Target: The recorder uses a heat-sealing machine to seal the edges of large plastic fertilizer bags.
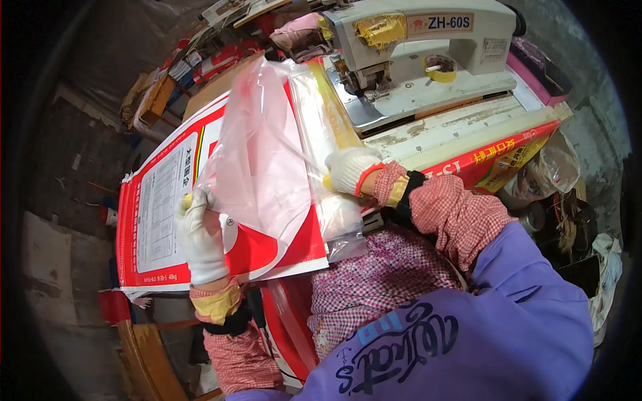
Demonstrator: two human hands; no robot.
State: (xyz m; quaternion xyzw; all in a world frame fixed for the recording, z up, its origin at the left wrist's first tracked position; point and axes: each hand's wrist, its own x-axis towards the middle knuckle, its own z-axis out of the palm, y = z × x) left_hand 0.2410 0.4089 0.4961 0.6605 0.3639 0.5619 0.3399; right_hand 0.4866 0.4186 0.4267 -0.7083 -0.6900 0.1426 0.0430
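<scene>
A clear plastic liner bag (267,154) lies loosely spread over a stack of red and white printed sacks (160,207). My left hand (200,234), in a white knit glove, pinches the liner's left edge above the top sack. To the right, my right hand (352,170), gloved too, has its fingers curled at the liner's other side, beside a pile of folded clear plastic (338,214). Its fingertips are partly hidden, though the film gathers under them. The upper end of the liner stands up in creases near the far edge of the sacks.
An industrial sewing machine (428,60) sits on the bench at the far right, with a yellow tape roll (441,69) on it. A red printed sack covers the bench's front edge. A wooden stool (144,361) stands at lower left, and a plastic bag (552,164) hangs at right.
</scene>
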